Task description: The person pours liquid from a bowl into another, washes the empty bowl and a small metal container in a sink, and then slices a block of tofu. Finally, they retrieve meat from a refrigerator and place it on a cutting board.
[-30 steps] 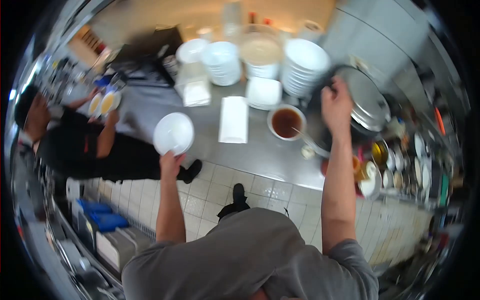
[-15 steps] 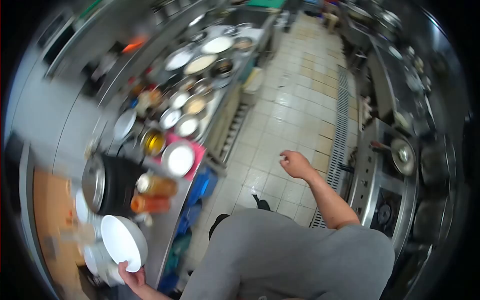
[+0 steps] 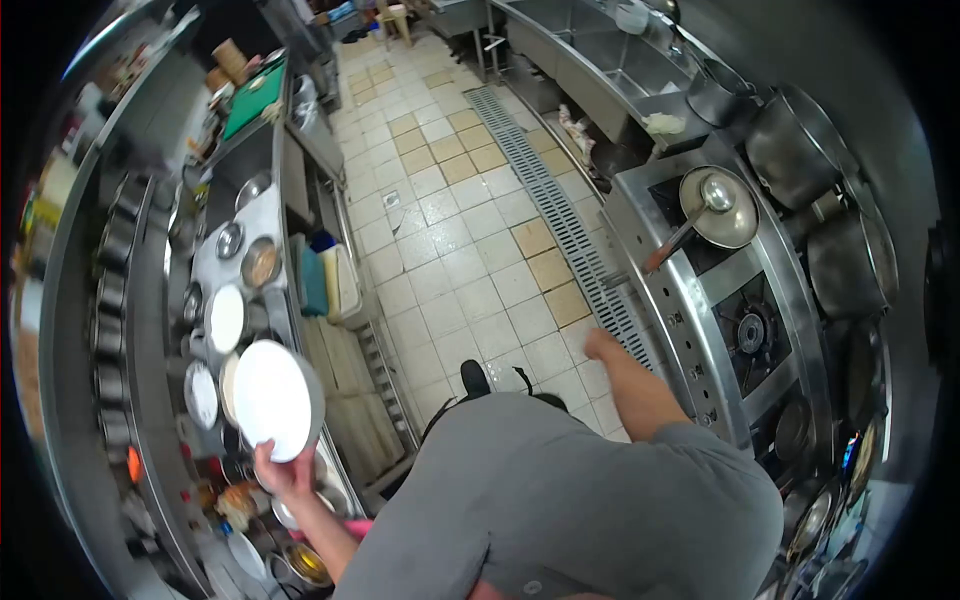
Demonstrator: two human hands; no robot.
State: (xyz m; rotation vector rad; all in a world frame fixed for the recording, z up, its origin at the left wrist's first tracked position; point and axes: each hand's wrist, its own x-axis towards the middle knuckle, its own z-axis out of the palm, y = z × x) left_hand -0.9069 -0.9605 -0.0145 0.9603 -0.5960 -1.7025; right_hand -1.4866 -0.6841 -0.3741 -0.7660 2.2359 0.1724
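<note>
My left hand point(image 3: 286, 470) grips the near rim of a large white bowl point(image 3: 277, 400), with the thumb over its edge. The bowl is tilted, its inside facing up, and it looks empty. It hangs over the left counter, covering part of the plates and bowls there. On my other side, my right hand point(image 3: 600, 345) is low above the tiled floor, left of the stove, touching nothing. Its fingers are too hidden to read. A wok point(image 3: 735, 225) with a ladle point(image 3: 716, 193) in it sits on the far burner of the stove point(image 3: 700, 350).
Steel bowls point(image 3: 262, 262) and white plates point(image 3: 227, 318) stand along the left counter, with a green board point(image 3: 255, 103) farther off. A drain grate point(image 3: 545, 180) runs along the tiled floor point(image 3: 440, 290). Large pots point(image 3: 795, 150) line the right wall; a sink point(image 3: 640, 65) lies beyond the stove.
The view has swung toward the right and the stove. My left hand has carried the white bowl forward along the left counter. My right hand now hangs nearer the stove's front, its fingers less visible.
</note>
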